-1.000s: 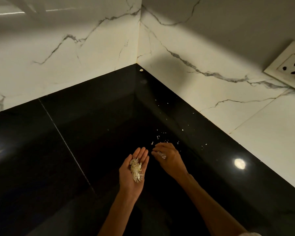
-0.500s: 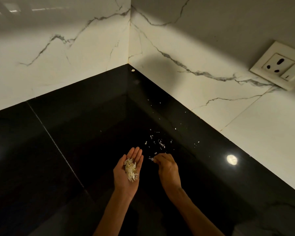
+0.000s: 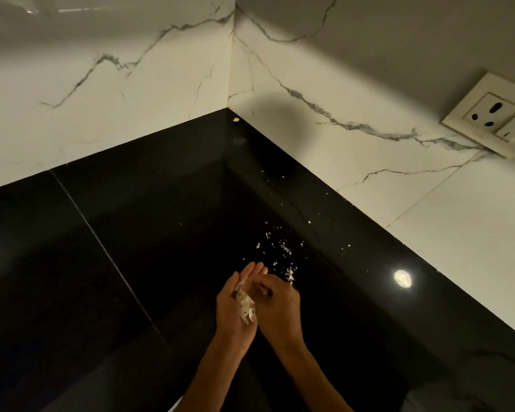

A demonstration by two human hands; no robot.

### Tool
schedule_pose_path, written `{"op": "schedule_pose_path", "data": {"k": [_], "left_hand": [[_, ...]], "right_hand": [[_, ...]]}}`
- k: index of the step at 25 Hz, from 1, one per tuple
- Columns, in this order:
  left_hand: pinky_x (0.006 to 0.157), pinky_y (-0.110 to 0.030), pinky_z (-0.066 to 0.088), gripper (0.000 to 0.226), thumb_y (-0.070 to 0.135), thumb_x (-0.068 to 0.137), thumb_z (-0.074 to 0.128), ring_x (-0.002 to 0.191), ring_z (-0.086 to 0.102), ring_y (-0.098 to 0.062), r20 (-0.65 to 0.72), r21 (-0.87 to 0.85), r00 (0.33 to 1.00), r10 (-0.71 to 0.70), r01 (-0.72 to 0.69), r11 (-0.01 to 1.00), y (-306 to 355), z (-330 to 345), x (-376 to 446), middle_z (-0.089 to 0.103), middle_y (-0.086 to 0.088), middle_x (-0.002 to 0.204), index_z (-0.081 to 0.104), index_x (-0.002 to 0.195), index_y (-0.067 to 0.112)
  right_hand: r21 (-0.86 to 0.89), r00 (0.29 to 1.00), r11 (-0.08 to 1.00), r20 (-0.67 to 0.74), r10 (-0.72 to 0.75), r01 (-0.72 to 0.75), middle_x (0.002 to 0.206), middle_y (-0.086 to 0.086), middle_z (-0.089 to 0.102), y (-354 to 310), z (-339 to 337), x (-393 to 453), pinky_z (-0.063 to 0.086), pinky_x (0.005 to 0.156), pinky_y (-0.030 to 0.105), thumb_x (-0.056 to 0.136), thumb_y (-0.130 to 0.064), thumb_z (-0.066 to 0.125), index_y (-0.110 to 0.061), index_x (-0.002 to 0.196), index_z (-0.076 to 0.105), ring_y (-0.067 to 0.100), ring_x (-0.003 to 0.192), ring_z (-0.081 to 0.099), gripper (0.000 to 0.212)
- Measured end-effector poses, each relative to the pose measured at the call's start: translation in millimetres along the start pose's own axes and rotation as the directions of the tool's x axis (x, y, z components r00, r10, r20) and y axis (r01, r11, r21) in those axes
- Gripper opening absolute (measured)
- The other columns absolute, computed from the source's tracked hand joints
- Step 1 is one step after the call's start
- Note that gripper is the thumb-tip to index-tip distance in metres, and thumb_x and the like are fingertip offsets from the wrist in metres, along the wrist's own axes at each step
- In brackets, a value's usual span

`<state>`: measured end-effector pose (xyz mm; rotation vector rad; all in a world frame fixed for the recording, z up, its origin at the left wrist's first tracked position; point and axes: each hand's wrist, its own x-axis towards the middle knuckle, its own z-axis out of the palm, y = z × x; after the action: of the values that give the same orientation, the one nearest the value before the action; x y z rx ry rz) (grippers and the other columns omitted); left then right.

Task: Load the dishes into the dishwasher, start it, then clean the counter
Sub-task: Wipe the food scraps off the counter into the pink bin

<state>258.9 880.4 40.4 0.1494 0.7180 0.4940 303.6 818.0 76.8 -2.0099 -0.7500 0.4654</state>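
Both bare forearms reach in from the near edge and meet near the middle. The left hand is turned palm up, its fingers straight and pointing far, cupped slightly. The right hand lies just to its right, back upward, its fingers curled and bunched over the left palm, touching it.

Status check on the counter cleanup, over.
Left hand cupped, holding scraps. Right hand pinched over it. Crumbs left on counter. Nothing obstructing.
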Motion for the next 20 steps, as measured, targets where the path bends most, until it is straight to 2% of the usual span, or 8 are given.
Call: {"op": "schedule_pose_path", "data": {"k": [3, 5, 7, 9, 12, 15, 18, 20], "left_hand": [[0.098, -0.035, 0.038, 0.041, 0.032, 0.105, 0.025, 0.111, 0.057, -0.021, -0.002, -0.004, 0.999, -0.043, 0.043, 0.999, 5, 5, -4, 0.063, -0.009, 0.12, 0.058, 0.119, 0.011], [0.097, -0.034, 0.04, 0.042, 0.032, 0.105, 0.025, 0.116, 0.055, -0.023, -0.001, -0.01, 0.999, -0.042, 0.042, 0.999, 9, 3, -1, 0.062, -0.008, 0.121, 0.054, 0.126, 0.01], [0.102, -0.038, 0.038, 0.042, 0.031, 0.104, 0.028, 0.117, 0.054, -0.026, 0.012, -0.129, 0.999, -0.034, 0.036, 0.991, 14, -1, 3, 0.061, -0.012, 0.123, 0.053, 0.127, 0.008], [0.104, -0.041, 0.038, 0.039, 0.027, 0.103, 0.031, 0.113, 0.058, -0.028, -0.002, -0.25, 1.0, 0.008, -0.008, 0.968, 21, -6, 5, 0.065, -0.016, 0.119, 0.057, 0.121, 0.004], [0.101, -0.039, 0.042, 0.036, 0.026, 0.1, 0.036, 0.105, 0.065, -0.026, -0.025, -0.248, 0.996, 0.089, -0.092, 0.964, 34, -18, 3, 0.07, -0.015, 0.113, 0.059, 0.116, 0.004], [0.097, -0.038, 0.043, 0.035, 0.026, 0.093, 0.042, 0.109, 0.061, -0.024, -0.013, -0.228, 0.994, 0.111, -0.111, 0.967, 37, -23, 3, 0.071, -0.012, 0.111, 0.059, 0.116, 0.005], [0.095, -0.038, 0.043, 0.036, 0.027, 0.101, 0.034, 0.11, 0.06, -0.025, -0.031, -0.23, 0.994, 0.106, -0.111, 0.967, 36, -21, 4, 0.071, -0.012, 0.109, 0.059, 0.116, 0.005], [0.092, -0.037, 0.044, 0.037, 0.028, 0.102, 0.033, 0.11, 0.06, -0.025, -0.028, -0.24, 0.995, 0.098, -0.101, 0.966, 36, -21, 4, 0.071, -0.013, 0.11, 0.059, 0.116, 0.005]], "right_hand": [[-0.17, 0.974, 0.962, 0.106, -0.2, 0.216, 0.114, -0.007, 0.068, -8, 6, -13, 0.038, 0.088, -0.001, 0.096, -0.01, 0.058, -0.013, 0.113, 0.069, -0.012, 0.102, 0.055, 0.021], [-0.167, 0.952, 0.938, 0.1, -0.291, 0.304, 0.124, -0.009, 0.063, -9, 6, -19, 0.042, 0.096, 0.006, 0.096, -0.012, 0.058, -0.018, 0.12, 0.066, -0.011, 0.115, 0.052, 0.025], [-0.167, 0.954, 0.944, -0.039, -0.296, 0.286, 0.119, -0.008, 0.067, 1, -4, -16, 0.053, 0.088, 0.016, 0.092, -0.015, 0.064, -0.023, 0.118, 0.066, -0.006, 0.108, 0.06, 0.027], [-0.199, 0.969, 0.973, -0.191, -0.155, 0.117, 0.129, -0.005, 0.062, 27, -23, -9, 0.053, 0.095, 0.024, 0.09, -0.026, 0.066, -0.024, 0.128, 0.06, 0.001, 0.117, 0.057, 0.039], [-0.383, 0.953, 0.875, -0.058, 0.297, -0.296, 0.163, -0.001, 0.009, 65, -35, -16, 0.018, 0.121, 0.037, 0.086, -0.061, 0.055, -0.021, 0.154, 0.013, 0.015, 0.149, 0.008, 0.089], [-0.555, 0.974, 0.825, 0.103, 0.201, -0.111, 0.154, -0.01, -0.027, 76, -9, -27, -0.017, 0.115, 0.028, 0.076, -0.083, 0.035, -0.025, 0.151, -0.017, 0.008, 0.143, -0.029, 0.108], [-0.46, 0.98, 0.888, 0.18, 0.084, 0.009, 0.158, -0.014, -0.009, 73, 10, -11, -0.008, 0.118, 0.025, 0.076, -0.081, 0.029, -0.03, 0.154, 0.008, 0.005, 0.147, -0.015, 0.095], [-0.442, 0.987, 0.893, 0.158, -0.016, 0.086, 0.158, -0.007, 0.024, 76, 10, -7, 0.02, 0.12, 0.031, 0.084, -0.067, 0.04, -0.027, 0.145, 0.042, 0.015, 0.149, 0.016, 0.072]]}}
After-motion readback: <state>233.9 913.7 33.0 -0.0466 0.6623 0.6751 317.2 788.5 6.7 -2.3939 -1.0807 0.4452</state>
